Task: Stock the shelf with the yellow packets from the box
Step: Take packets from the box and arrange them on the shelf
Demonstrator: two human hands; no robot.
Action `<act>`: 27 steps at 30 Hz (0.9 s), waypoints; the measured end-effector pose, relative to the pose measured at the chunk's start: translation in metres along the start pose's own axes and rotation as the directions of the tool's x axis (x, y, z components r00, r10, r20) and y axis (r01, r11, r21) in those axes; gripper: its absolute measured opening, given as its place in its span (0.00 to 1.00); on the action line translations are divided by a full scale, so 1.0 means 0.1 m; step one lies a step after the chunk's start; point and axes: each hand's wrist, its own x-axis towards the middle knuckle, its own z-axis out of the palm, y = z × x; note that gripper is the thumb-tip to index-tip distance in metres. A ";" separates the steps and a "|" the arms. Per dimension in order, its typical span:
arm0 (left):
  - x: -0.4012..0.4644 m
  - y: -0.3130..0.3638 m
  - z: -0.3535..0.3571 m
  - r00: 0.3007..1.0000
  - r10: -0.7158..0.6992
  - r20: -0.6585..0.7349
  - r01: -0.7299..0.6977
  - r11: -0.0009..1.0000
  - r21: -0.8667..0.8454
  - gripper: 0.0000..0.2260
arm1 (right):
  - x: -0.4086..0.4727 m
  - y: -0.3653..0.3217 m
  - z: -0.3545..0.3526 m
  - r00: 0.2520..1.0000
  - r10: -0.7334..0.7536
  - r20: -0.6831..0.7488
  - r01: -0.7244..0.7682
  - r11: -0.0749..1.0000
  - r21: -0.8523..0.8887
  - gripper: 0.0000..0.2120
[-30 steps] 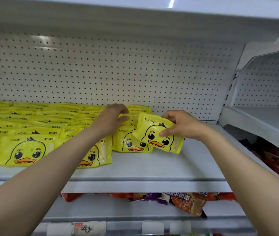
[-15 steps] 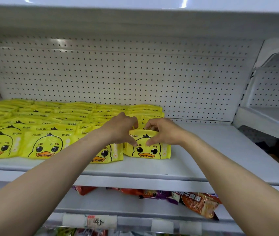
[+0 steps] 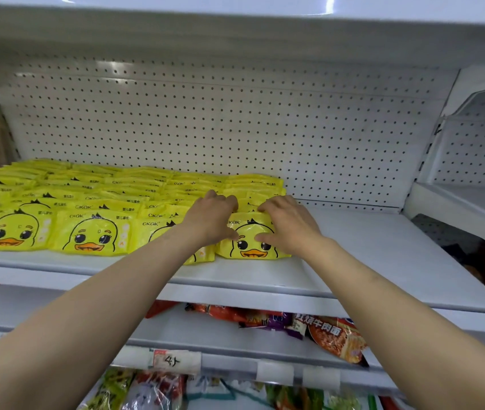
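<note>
White pegboard shelf [image 3: 353, 261]; left hand [image 3: 208, 220] and right hand [image 3: 287, 224], grips grasping the near-right yellow packet [image 3: 250, 247], which could slump forward if released unsteadily

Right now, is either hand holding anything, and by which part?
Both hold the front yellow duck-print packet at the row's right end: left hand on its left edge, right hand on its right, fingers over the top edge, thumbs on the face.

Yellow duck-face packets [image 3: 93, 232] rowed on shelf [image 3: 383, 255]
</note>
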 end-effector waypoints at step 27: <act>-2.64 -1.97 -0.94 0.839 -0.442 -0.317 0.484 0.873 0.065 0.24 | 0.19 -3.02 -0.37 0.922 -0.338 -0.186 0.364 0.922 0.128 0.25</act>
